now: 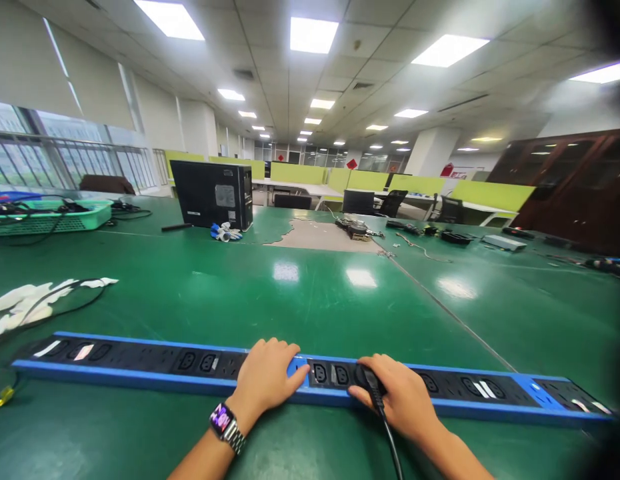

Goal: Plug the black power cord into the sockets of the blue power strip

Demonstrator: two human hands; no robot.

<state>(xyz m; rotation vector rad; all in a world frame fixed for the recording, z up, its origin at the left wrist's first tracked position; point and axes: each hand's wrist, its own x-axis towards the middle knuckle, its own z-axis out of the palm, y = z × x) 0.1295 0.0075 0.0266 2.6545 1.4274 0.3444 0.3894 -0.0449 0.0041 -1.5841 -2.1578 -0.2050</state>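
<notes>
A long blue and black power strip (225,363) lies across the green table in front of me, with rows of sockets along its top. My left hand (267,373) is laid over its middle, fingers over the far edge and thumb on a blue section, holding it. A black power plug (366,380) sits in my right hand (397,393), pinched between thumb and fingers over a socket right of the middle. Its black cord (389,433) runs down toward me. How deep the plug sits in the socket is hidden. A watch is on my left wrist.
On the left are a white cloth (25,303) with a black cable and a green basket (97,217) of cables. A black computer case (210,193) stands farther back, beside blue-white gloves (226,232). Electronic parts (357,228) and a grey box (504,243) lie along the back right.
</notes>
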